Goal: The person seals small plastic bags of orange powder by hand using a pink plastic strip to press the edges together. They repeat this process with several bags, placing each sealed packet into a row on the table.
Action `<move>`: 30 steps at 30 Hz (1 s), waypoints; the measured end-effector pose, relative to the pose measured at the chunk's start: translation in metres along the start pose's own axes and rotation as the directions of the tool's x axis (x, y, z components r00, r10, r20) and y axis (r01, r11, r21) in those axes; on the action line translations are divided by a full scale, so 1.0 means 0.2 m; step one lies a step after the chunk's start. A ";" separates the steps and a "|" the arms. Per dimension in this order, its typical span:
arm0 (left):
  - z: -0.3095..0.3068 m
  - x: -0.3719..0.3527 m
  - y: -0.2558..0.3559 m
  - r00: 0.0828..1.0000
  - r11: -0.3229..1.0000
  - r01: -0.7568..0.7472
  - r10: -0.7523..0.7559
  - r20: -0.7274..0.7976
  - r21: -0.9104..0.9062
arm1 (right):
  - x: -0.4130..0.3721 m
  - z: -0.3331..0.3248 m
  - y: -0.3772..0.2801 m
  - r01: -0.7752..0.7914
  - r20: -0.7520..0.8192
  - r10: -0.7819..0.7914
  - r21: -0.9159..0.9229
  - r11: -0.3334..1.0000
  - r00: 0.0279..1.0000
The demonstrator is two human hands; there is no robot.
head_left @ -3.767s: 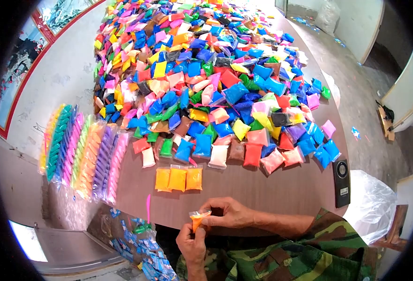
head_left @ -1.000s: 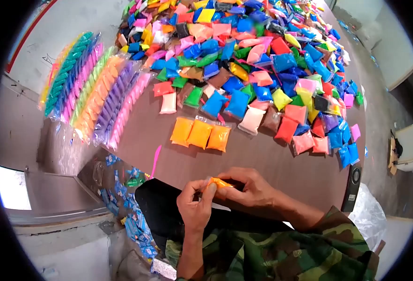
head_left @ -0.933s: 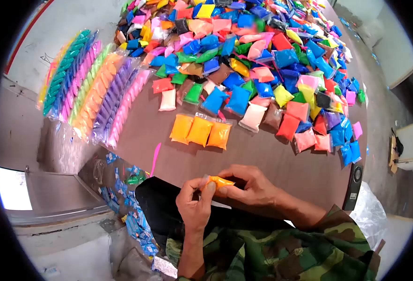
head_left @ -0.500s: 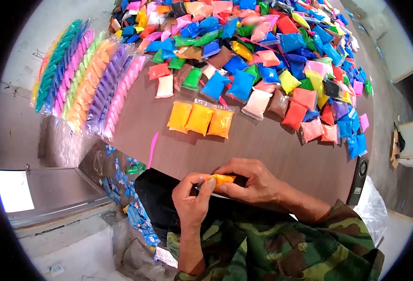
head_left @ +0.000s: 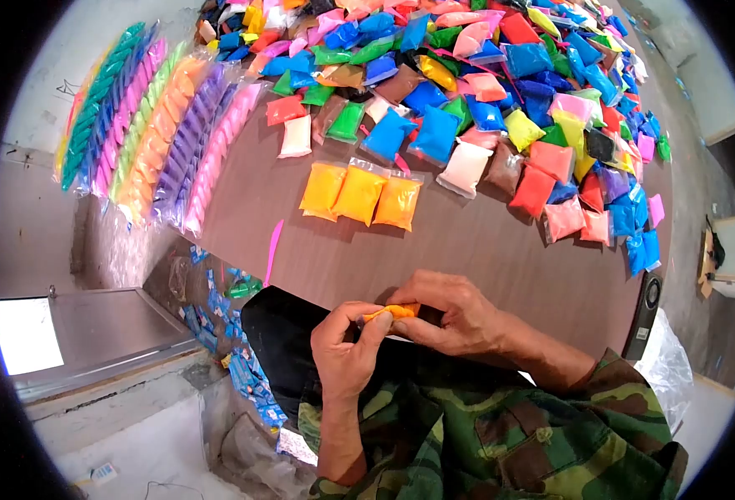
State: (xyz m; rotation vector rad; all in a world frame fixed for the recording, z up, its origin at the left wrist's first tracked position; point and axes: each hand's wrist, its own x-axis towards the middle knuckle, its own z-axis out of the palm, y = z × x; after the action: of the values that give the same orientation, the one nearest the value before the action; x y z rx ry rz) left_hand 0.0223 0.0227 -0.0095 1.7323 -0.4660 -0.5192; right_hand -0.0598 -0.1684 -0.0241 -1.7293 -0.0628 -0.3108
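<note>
Orange-filled clear plastic pouch (head_left: pixel 391 312) sits pinched between left hand (head_left: pixel 344 360) and right hand (head_left: pixel 460 321), fingers closed on it, at the brown wooden table (head_left: pixel 467 250) edge; likely light, squashy (film probably slippery), best held by its top seam.

A brown counter (head_left: pixel 484 250) is stretching away beyond the fingers (head_left: pixel 424 287), a white wall (head_left: pixel 42 75) rising to their left, concrete floor (head_left: pixel 700 83) lying to their right.

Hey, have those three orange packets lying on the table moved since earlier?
No. The three orange packets keep the same spot relative to the pink stick and white packet.
</note>
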 end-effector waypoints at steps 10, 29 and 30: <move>0.02 -0.01 0.04 0.996 0.993 0.077 -0.080 -0.025 -0.094 | 0.00 -0.01 -0.06 -0.191 -0.029 0.196 0.126 0.973 0.980; 0.06 -0.04 0.06 0.990 0.974 0.123 -0.134 -0.049 -0.192 | -0.02 0.00 0.00 -0.157 -0.052 0.162 0.085 0.984 0.985; 0.05 -0.04 0.03 0.989 0.973 0.138 -0.146 -0.031 -0.187 | -0.02 0.00 -0.01 -0.162 -0.046 0.166 0.072 0.984 0.985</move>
State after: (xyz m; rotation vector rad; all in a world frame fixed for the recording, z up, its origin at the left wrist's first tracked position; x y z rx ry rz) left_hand 0.0092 0.0182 -0.0045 1.6018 -0.2540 -0.6055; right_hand -0.0633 -0.1671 -0.0240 -1.6468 0.1059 -0.2293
